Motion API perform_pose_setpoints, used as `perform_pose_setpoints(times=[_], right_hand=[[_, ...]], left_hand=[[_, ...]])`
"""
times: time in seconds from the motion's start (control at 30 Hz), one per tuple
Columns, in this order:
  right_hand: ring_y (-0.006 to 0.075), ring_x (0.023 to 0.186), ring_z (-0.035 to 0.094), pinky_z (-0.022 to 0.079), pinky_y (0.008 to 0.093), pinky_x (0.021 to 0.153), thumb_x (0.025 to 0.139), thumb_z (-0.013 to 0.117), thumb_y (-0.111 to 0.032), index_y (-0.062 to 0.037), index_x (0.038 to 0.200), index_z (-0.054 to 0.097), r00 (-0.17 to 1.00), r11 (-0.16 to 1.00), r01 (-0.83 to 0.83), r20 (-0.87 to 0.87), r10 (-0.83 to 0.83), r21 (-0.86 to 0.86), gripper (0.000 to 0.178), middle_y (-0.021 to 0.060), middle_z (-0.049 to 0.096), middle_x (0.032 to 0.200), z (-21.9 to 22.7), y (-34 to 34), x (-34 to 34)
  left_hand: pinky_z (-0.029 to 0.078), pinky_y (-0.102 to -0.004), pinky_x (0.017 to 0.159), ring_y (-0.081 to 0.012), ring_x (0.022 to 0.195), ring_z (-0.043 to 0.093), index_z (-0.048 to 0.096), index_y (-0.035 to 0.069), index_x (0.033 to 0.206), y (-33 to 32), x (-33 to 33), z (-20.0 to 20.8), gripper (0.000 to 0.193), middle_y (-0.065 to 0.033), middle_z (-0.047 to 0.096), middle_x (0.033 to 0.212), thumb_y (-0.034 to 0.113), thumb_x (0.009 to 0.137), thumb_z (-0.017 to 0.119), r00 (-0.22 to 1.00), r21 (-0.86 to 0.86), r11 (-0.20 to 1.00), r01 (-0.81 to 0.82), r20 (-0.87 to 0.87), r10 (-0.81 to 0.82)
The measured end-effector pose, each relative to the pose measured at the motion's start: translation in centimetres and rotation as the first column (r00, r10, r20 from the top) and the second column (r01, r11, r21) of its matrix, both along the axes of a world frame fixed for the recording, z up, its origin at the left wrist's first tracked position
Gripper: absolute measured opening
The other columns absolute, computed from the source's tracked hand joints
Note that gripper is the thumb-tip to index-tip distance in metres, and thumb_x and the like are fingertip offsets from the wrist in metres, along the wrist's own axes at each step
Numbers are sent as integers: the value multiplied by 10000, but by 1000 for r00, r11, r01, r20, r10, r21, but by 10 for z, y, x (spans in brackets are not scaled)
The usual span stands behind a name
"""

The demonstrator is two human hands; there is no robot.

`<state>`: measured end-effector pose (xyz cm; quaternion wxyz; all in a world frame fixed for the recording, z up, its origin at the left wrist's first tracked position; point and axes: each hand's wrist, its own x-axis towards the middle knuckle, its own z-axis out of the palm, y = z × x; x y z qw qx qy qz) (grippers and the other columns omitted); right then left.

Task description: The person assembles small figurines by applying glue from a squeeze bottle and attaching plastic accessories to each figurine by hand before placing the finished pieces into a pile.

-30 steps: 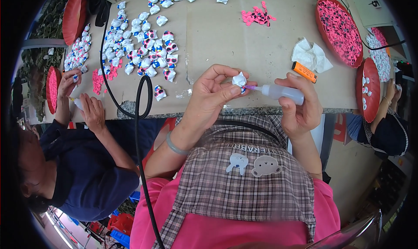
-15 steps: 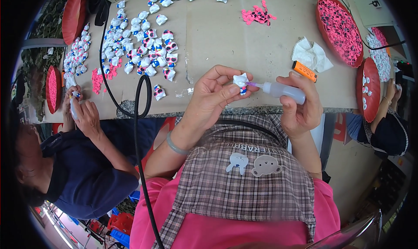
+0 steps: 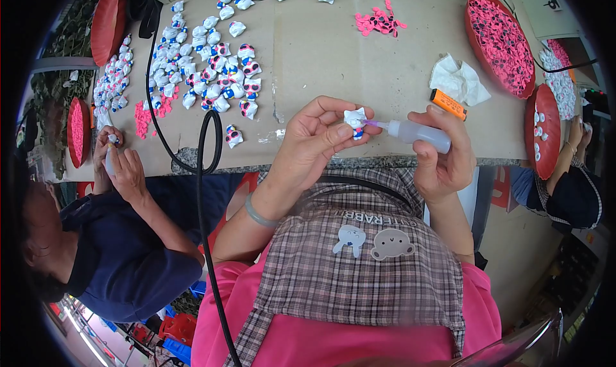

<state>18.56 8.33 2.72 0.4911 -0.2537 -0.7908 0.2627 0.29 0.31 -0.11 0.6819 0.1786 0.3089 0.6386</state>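
A small white and blue cat-shaped figurine (image 3: 354,118) is pinched between the thumb and fingers of my left hand (image 3: 317,133), just above the table's near edge. My right hand (image 3: 446,150) is wrapped round a translucent squeeze bottle (image 3: 420,136) lying almost level, its purple-tinted nozzle pointing left. The nozzle's tip meets the right side of the figurine's head. To the left, similar figurines (image 3: 224,78) lie in a cluster, several of them with pink and black glasses-like pieces on their faces. One such figurine (image 3: 234,136) lies apart, close to the table's edge.
Loose pink pieces (image 3: 380,24) lie at the far middle. A red tray (image 3: 473,30) heaped with pink pieces, a crumpled tissue (image 3: 459,78) and an orange lighter-like item (image 3: 448,104) are at right. A black cable (image 3: 203,206) loops down at left. Co-workers sit on both sides.
My hands, the figurine and the bottle stay almost still, nozzle against the head. At left, the co-worker's hands have shifted slightly around a figurine.
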Motion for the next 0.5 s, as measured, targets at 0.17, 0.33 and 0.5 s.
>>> perform_pose_setpoints(times=[0.17, 0.33, 0.5], right_hand=[[211, 738, 643, 511, 271, 620, 857, 684, -219, 42, 1127, 563, 1000, 1000, -3, 4, 3, 7, 394, 145, 678, 854, -1, 0, 0], [213, 737, 644, 513, 273, 621, 861, 679, -207, 47, 1124, 561, 1000, 1000, 10, 2, -10, 7, 385, 150, 678, 856, 0, 1, 1], [213, 739, 644, 512, 273, 619, 862, 677, -201, 51, 1122, 560, 1000, 1000, 10, 2, -11, 5, 381, 154, 679, 862, -1, 0, 2]], left_hand=[[520, -355, 925, -288, 1051, 623, 513, -6, 1155, 0, -1, 0, 259, -230, 587, 1179, 47, 908, 567, 1000, 0, 1000, -2, 7, 2], [525, -348, 922, -292, 1064, 619, 508, -11, 1162, 0, -1, 0, 255, -242, 580, 1188, 50, 918, 549, 999, -8, 1000, 9, 35, -8], [532, -338, 910, -295, 1067, 618, 504, -13, 1169, 0, -2, 0, 255, -248, 576, 1192, 54, 925, 537, 999, -17, 1000, 15, 52, -15]])
